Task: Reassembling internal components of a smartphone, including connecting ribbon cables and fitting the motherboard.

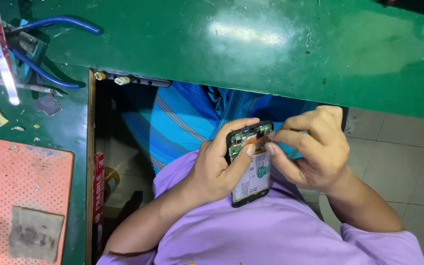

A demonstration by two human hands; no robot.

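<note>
Head view — opened phone [251, 164] gripped in left hand [217, 169], right hand [310, 152] touching.

Glossy green tabletop [271, 44], matt perforated orange mat [20, 196], soft purple cloth shirt [271, 235].

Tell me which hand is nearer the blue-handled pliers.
Left. The left hand, gripping the opened phone, sits closer to the blue-handled pliers; the right hand is on the phone's far side.
</note>
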